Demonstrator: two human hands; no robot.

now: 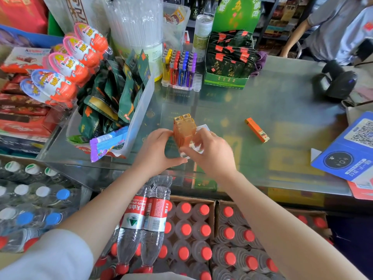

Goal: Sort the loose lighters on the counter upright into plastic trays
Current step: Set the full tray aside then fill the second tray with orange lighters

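Several orange lighters [184, 128] stand upright in a small clear plastic tray [201, 128] near the front of the glass counter. My left hand [159, 150] grips the left side of this bunch. My right hand [210, 152] holds the tray's front right side, fingers curled around it. One loose orange lighter [257, 130] lies flat on the counter to the right, apart from both hands. At the back, a second clear tray [196, 85] holds upright yellow, red, blue and purple lighters [179, 67].
A clear bin of green snack packets [121, 93] crowds the left. A green tea box [228, 61] stands at the back. A black scanner [339, 81] and a blue QR sign [351, 150] sit at right. A person [333, 29] stands beyond the counter. Bottled water fills boxes below.
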